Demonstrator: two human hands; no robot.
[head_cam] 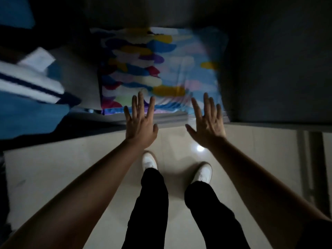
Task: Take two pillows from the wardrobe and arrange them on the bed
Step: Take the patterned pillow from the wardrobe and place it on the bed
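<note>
A pillow (pixel 161 69) in a bright patchwork cover of blue, yellow, purple and pink lies flat on a grey surface (pixel 269 78) in front of me, its near edge at the surface's rim. My left hand (pixel 140 121) hovers at the pillow's near left edge, fingers spread, palm down, holding nothing. Over the near right corner my right hand (pixel 208 121) is spread the same way and empty. Whether either hand touches the pillow I cannot tell. Only one pillow shows. The picture is blurred.
Blue fabric (pixel 32 115) and a white cloth with dark stripes (pixel 30 81) lie heaped at the left. Pale glossy floor tiles (pixel 71 168) run below, where my white shoes (pixel 149 161) and dark trousers stand. The upper part of the view is dark.
</note>
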